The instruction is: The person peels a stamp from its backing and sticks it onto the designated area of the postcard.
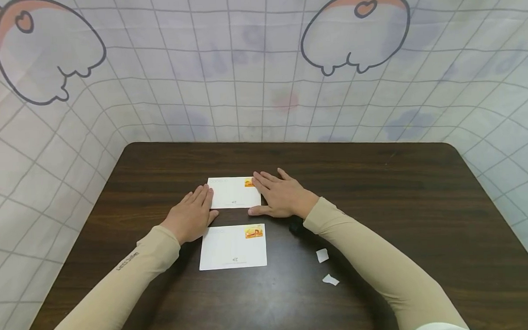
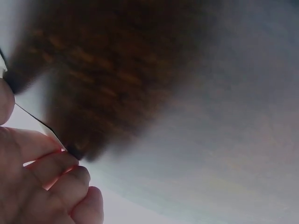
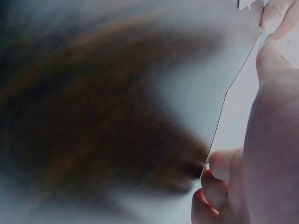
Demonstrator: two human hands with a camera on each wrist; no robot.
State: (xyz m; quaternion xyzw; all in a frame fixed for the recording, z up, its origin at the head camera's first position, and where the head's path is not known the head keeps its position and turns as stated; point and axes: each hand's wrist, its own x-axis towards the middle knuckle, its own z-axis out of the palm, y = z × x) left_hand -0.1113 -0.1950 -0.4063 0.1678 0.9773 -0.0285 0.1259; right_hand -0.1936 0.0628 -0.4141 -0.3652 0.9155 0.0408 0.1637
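In the head view a white envelope (image 1: 230, 194) lies flat on the table, with an orange and yellow stamp (image 1: 248, 182) in its upper right corner. My left hand (image 1: 191, 213) rests along its left edge, fingers extended. On the other side my right hand (image 1: 282, 193) touches the right edge, fingertips over the corner by the stamp and thumb apart below. Both wrist views show fingers close to the thin paper edge. Nearer me lies a second white envelope (image 1: 233, 251), also with an orange and yellow stamp (image 1: 253, 232) at its upper right.
Two small white paper scraps (image 1: 322, 255) lie on the dark wooden table (image 1: 378, 180), left of my right forearm. Something black (image 1: 296, 227) shows beneath the right wrist. A white checked cloth (image 1: 244, 88) with cartoon shapes hangs around the table's back and sides.
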